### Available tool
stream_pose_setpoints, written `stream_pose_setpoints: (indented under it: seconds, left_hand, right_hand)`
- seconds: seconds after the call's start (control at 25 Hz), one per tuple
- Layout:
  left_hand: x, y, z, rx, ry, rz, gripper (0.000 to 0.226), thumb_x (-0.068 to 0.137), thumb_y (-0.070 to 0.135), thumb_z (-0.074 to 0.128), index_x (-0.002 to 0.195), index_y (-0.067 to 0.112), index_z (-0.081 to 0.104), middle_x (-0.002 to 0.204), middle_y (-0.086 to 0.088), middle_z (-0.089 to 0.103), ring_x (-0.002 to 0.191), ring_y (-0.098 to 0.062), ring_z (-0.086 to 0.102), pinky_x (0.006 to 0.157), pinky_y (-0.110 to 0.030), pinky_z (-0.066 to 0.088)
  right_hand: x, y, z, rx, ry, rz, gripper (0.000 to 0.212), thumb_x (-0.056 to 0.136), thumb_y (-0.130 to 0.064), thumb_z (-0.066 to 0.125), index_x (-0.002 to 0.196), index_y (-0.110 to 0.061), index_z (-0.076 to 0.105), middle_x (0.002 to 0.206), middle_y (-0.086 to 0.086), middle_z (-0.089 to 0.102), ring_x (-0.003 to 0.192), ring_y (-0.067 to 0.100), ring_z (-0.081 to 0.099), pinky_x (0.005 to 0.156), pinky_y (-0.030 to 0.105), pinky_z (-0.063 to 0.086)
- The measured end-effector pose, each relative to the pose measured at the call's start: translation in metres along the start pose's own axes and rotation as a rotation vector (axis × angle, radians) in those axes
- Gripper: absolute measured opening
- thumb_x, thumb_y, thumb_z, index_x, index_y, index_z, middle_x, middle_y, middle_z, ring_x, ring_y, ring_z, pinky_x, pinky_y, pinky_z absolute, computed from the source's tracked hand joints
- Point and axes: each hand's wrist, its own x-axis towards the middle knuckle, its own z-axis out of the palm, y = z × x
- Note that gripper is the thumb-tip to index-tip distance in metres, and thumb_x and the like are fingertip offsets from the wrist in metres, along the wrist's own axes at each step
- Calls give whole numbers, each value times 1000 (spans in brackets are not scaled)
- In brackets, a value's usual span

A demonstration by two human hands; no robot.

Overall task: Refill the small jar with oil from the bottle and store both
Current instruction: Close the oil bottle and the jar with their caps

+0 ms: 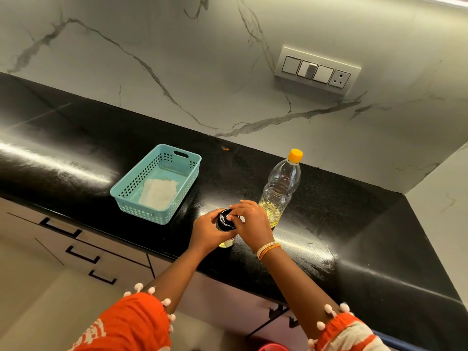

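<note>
A small glass jar (pixel 227 241) with yellow oil at its bottom stands on the black counter (pixel 329 224) near the front edge. My left hand (pixel 206 233) grips the jar's side. My right hand (pixel 250 221) holds the jar's black lid (pixel 225 220) from above, fingertips curled over its rim. Just behind my right hand stands a clear plastic oil bottle (pixel 281 188) with a yellow cap (pixel 295 155) on it, oil filling only its lower part.
A light blue perforated basket (pixel 126 192) with a white folded cloth (pixel 158 193) inside sits on the counter to the left of the jar. A switch panel (pixel 317 70) is on the marble wall. Drawers with black handles (pixel 60 229) run below the counter.
</note>
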Motion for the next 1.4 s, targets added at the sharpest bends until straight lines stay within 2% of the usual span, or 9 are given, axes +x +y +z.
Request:
stream_pose_setpoints:
  seconds: [0.2, 0.36, 0.48, 0.6, 0.76, 0.96, 1.04, 1.24, 1.4]
  left_hand:
    - [-1, 0, 2, -17, 13, -1, 43, 64, 28, 87, 102, 31, 70, 86, 20, 70, 83, 8, 66, 70, -9, 50]
    - [-1, -3, 3, -51, 14, -19, 44, 63, 26, 88, 104, 28, 70, 88, 17, 71, 83, 8, 67, 70, -10, 51]
    - [-1, -7, 5, -56, 14, -25, 48, 61, 26, 89, 106, 25, 71, 91, 15, 72, 84, 5, 67, 71, -12, 52]
    - [1, -10, 4, -53, -3, -26, 50, 61, 27, 90, 107, 24, 71, 92, 13, 73, 85, 4, 68, 71, -11, 52]
    - [1, -13, 4, -40, -35, -23, 56, 58, 32, 90, 109, 24, 68, 96, 12, 72, 89, -1, 68, 75, -14, 53]
    - [5, -18, -2, 37, -105, -23, 77, 47, 45, 92, 115, 30, 59, 108, 12, 67, 101, -5, 63, 87, -24, 52]
    - [5, -23, -2, 44, -119, -30, 80, 47, 42, 93, 117, 29, 57, 111, 9, 67, 103, -9, 63, 86, -24, 51]
    - [4, -32, -1, 56, -117, -30, 72, 52, 35, 94, 115, 27, 59, 108, 7, 67, 100, -12, 64, 84, -24, 52]
    - [5, -40, -3, 56, -146, -50, 71, 52, 31, 94, 114, 24, 59, 104, 7, 67, 96, -10, 65, 77, -16, 48]
  right_hand:
    - [0, -1, -4, 80, -7, 74, 15, 83, -25, 71, 95, -19, 77, 109, -5, 72, 111, 14, 56, 97, 30, 45]
    - [0, 0, 1, 211, 1, 172, 8, 79, -25, 75, 86, -22, 78, 103, -5, 72, 101, 11, 61, 94, 31, 48]
    - [-2, -2, 0, 324, 19, 244, 5, 79, -21, 76, 83, -19, 78, 101, -2, 73, 93, 8, 63, 88, 23, 48]
    - [-5, -4, 1, 404, 16, 293, 4, 81, -20, 74, 84, -18, 77, 88, -6, 71, 84, 4, 63, 80, 16, 45]
    - [-14, -3, 10, 568, 46, 331, 11, 87, -26, 68, 91, -18, 75, 90, -5, 73, 89, 6, 67, 84, 27, 55]
    - [-14, 1, 2, 627, 197, 373, 13, 94, -26, 58, 90, -15, 65, 86, -2, 67, 85, 14, 64, 76, 27, 53]
    - [-12, 6, -1, 621, 246, 438, 15, 92, -26, 59, 84, -14, 63, 81, 2, 66, 80, 20, 64, 73, 33, 53]
    - [-16, 22, -6, 586, 452, 605, 15, 83, -14, 62, 70, -9, 56, 61, -1, 53, 60, 12, 47, 63, 35, 46]
    - [-18, 28, -10, 508, 571, 634, 13, 76, -18, 66, 74, -12, 54, 63, 0, 53, 57, 12, 47, 60, 36, 47]
